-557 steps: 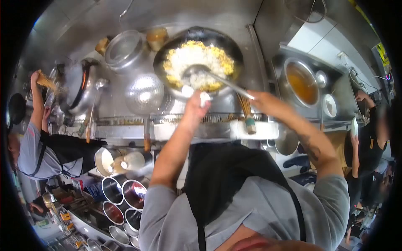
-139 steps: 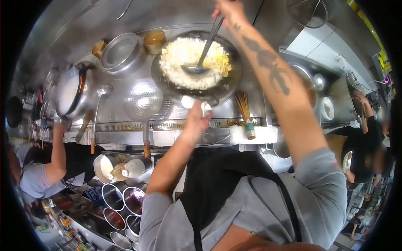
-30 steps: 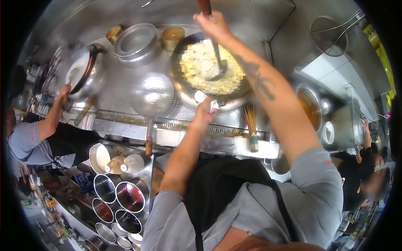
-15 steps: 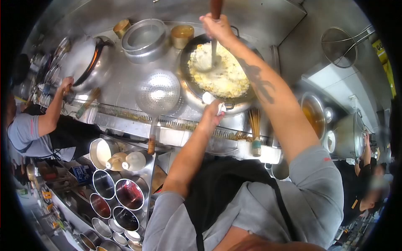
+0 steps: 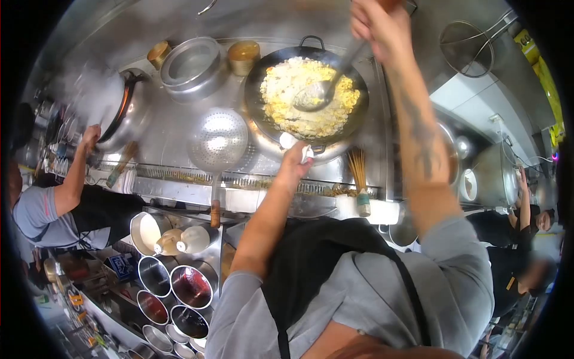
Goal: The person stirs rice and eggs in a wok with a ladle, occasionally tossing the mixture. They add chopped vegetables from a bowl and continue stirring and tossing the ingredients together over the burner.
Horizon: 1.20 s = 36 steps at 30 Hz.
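A black wok full of yellow fried rice sits on the steel stove. My right hand, at the top of the view, is closed around a long-handled ladle. The ladle's bowl rests against the rice, and its handle slants up to the right. Below the wok, my left hand grips a folded white cloth at the wok's near edge, close to a loop handle. How much of the wok's rim the fingers hold is hidden.
Left of the wok lies a perforated skimmer. Behind it stand a metal pot and a tin. A bamboo brush is near the front edge. Sauce containers stand lower left. A co-worker handles a steaming wok.
My right hand has swung to the right, so the ladle now leans instead of standing nearly upright. Its bowl has moved right within the rice. My left hand stays at the wok's near edge.
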Tool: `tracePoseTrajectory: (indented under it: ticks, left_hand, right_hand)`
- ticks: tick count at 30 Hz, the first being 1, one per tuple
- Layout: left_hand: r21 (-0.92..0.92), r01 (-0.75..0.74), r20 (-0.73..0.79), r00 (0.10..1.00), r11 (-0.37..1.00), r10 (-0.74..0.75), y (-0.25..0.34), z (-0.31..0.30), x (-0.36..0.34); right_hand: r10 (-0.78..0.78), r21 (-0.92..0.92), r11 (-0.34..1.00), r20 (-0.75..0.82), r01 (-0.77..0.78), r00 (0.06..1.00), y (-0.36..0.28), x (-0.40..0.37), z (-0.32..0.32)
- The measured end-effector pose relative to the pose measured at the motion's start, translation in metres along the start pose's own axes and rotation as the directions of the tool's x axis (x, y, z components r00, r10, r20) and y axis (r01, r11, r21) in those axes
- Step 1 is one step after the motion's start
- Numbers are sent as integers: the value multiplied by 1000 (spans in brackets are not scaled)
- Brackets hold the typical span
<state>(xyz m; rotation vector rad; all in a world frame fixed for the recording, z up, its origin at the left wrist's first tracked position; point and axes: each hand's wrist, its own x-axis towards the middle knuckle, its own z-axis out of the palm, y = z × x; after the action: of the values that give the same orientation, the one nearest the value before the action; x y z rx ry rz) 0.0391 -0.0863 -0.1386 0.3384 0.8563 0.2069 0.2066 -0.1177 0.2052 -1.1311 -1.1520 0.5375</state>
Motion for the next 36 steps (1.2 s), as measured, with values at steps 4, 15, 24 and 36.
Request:
tracePoseTrajectory:
  ticks: [4,15,24,36]
  left_hand:
    - [1,-14,18,1000,1000,14,-5,-8,8]
    - [-43,-39,87,995,998,43,-17,14,-80]
    - [303,-311,205,944,901,257,-58,-64,-57]
    - [-27,4,48,999,1000,-3,2,15,-117]
  right_hand:
    - [-159,-219,971,-269,101,950,152,-16,1]
    - [260,47,963,-440,-267,860,72,12,-16]
    - [8,-6,1000,-675,-16,738,84,-13,12]
    - [-43,108,990,-391,92,919,-15,-6,24]
